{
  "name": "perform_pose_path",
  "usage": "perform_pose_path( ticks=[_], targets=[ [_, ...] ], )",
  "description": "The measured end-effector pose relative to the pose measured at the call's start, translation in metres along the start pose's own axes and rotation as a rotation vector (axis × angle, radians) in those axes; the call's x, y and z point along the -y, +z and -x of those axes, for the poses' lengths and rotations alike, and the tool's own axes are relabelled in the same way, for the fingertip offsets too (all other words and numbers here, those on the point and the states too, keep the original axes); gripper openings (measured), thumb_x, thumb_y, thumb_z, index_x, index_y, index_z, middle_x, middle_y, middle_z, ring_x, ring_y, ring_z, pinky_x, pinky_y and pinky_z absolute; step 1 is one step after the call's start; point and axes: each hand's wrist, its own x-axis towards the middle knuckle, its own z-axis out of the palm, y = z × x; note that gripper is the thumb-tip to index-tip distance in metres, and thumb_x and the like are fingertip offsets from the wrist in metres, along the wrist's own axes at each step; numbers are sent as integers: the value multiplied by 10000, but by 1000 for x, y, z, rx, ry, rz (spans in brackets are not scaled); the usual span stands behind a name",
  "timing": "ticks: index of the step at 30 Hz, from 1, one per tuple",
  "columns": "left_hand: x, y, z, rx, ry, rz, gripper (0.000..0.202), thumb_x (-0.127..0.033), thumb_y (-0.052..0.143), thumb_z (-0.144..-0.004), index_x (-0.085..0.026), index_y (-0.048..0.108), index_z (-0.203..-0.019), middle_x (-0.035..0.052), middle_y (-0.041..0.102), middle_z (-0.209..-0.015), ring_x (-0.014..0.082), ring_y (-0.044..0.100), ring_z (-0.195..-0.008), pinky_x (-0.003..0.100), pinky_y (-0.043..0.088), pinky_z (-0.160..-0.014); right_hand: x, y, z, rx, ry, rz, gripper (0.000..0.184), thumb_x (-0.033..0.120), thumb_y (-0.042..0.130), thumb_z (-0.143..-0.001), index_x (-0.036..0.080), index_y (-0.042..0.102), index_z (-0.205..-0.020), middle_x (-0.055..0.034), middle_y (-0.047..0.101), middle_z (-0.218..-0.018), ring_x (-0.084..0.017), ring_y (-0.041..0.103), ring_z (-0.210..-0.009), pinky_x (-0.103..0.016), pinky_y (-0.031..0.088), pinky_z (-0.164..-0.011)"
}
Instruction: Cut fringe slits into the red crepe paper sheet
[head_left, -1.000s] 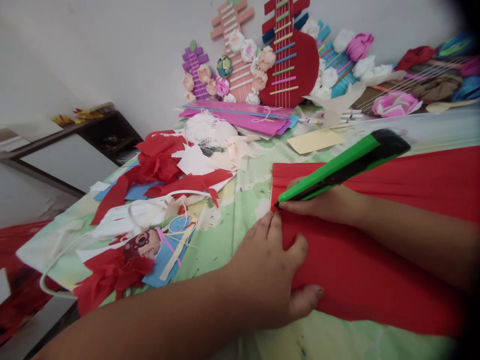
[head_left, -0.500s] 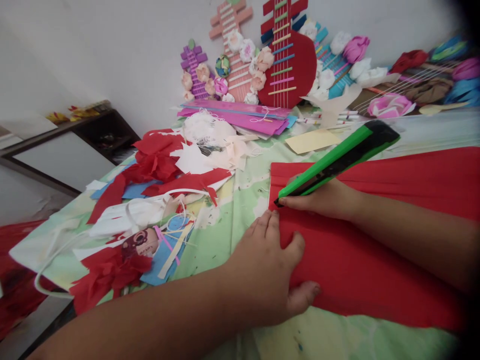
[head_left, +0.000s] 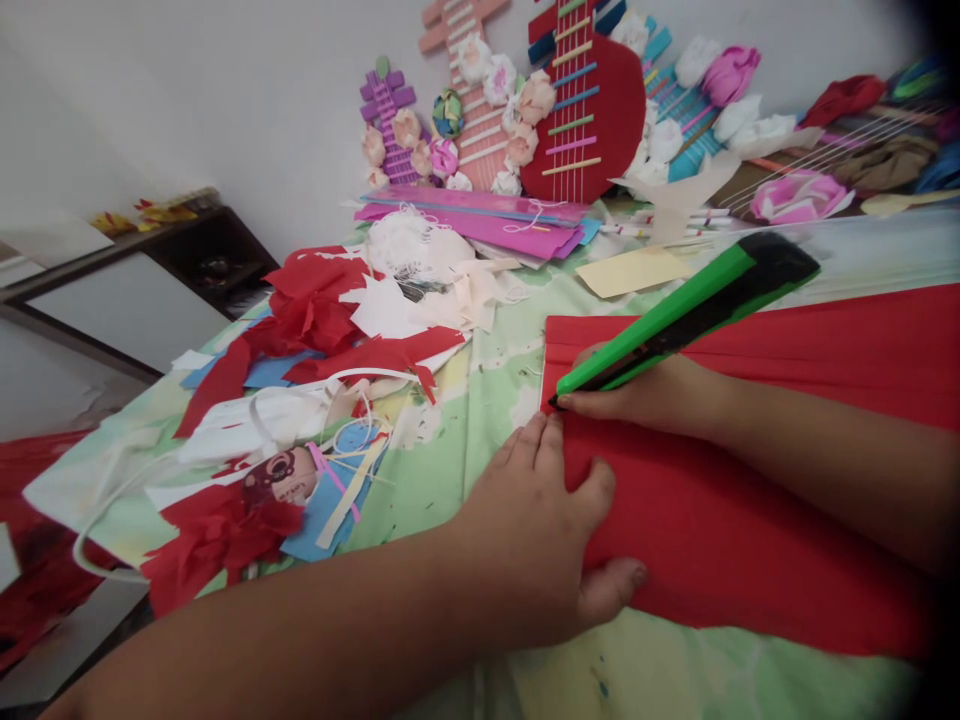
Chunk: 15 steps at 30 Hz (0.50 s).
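My right hand (head_left: 649,395) is closed in a writing grip on a green-and-black marker (head_left: 675,320). Its dark tip touches the left edge of a red sheet (head_left: 720,520), which looks like folded crepe paper. My left hand (head_left: 544,535) lies with its fingers spread, partly on the sheet's left edge and partly on the tablecloth. The left fingertips are just below the marker's tip. My right fingers partly hide behind the marker.
Red paper scraps (head_left: 315,310), a white mask (head_left: 255,420) and blue pieces (head_left: 322,520) lie left on the green tablecloth (head_left: 420,480). Behind stand a red paper guitar (head_left: 615,120), other paper instruments and paper flowers. A yellow card (head_left: 634,270) lies behind the red sheet. A low cabinet (head_left: 112,310) is far left.
The view has shifted slightly, moving the background a little. Both hands, the marker and the red sheet keep nearly the same places relative to each other.
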Motion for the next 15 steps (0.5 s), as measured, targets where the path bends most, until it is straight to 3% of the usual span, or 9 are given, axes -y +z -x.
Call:
perform_pose_path(
  ticks=[8,15],
  targets=[
    [0,-2,0,10,6,-4,647,-564,391,-768,-100,421,-1217,276,312,-1316,450,229,-1222,578,291,-904,-6,0,3,-102,28,-57,238,394,542,-701,178,556,-603,8,586,-621,-115,514,-617,-235,403,-580],
    [0,-1,1,0,13,-16,661,-572,385,-768,-88,418,-1217,289,312,-1310,452,227,-1221,570,288,-912,0,0,5,-82,31,-33,248,375,543,-701,159,518,-583,21,524,-565,-87,460,-563,-220,369,-543]
  ],
)
